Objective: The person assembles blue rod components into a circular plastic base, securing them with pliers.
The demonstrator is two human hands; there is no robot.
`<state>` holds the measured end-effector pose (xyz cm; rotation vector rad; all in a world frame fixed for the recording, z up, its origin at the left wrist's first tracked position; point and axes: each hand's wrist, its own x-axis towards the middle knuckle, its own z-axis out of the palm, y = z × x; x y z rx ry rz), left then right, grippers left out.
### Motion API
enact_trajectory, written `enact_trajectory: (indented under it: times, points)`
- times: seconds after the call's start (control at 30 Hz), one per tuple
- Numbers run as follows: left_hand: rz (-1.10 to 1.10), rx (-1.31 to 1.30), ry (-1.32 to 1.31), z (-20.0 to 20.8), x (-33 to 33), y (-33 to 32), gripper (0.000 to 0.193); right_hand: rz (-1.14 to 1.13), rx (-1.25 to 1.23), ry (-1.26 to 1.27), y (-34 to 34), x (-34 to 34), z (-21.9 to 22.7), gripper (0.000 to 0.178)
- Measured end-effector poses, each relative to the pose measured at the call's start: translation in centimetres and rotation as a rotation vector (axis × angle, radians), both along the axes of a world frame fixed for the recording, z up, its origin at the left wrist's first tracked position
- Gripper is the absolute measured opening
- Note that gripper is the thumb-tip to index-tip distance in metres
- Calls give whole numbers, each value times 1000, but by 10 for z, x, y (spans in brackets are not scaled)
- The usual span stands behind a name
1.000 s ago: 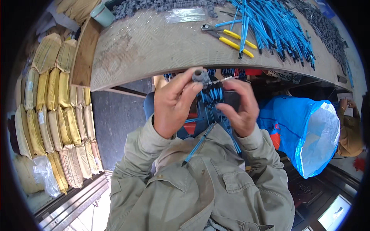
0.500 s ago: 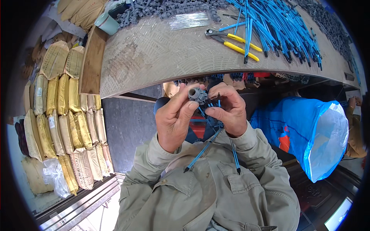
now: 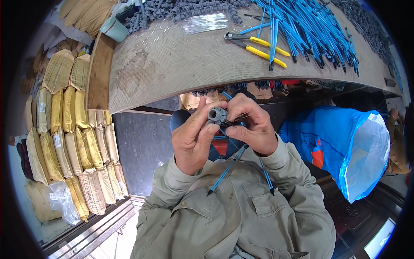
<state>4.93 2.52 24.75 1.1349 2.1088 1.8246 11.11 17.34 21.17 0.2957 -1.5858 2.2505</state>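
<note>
My left hand (image 3: 189,140) is closed around a grey plastic fitting (image 3: 217,115), its round open end turned up toward me. Thin blue rods (image 3: 225,172) with black tips run from beneath the fitting down over my jacket, and one more sticks out past the far side of my hands. At the fitting's right side my right hand (image 3: 254,125) is pinched, thumb against fingers. Fine wire-like strands show by its fingertips, but what exactly it grips is hidden. Both hands are just in front of the table edge, above my lap.
On the table (image 3: 172,64) lie yellow-handled pliers (image 3: 258,47), a heap of blue rods (image 3: 310,34), a bundle of thin metal pins (image 3: 205,23) and many grey fittings (image 3: 172,11). A large blue bag (image 3: 332,142) stands at right, stacked sacks (image 3: 82,146) at left.
My right hand has shifted its grip at the fitting, fingers curling closer to it. A blue rod now points out beyond the hands. The left hand keeps hold of the fitting.
</note>
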Motion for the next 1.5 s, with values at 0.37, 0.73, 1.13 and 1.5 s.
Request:
enact_trajectory:
  times: [0.37, 0.73, 1.13, 1.5]
  points:
    - [12, 59, -81, -5, 9, 0, 33, -26, -21, -89, -13, 6, -2, 23]
    - [123, 206, -156, -23, 8, -6, 38, -485, 573, 207, -20, 15, -33, 35]
    - [186, 175, -93, -23, 6, -3, 39, -309, 642, 367, 7, -10, -33, 42]
    - [253, 50, 185, -25, 32, 14, 39, -518, 883, 396, -2, 15, -28, 43]
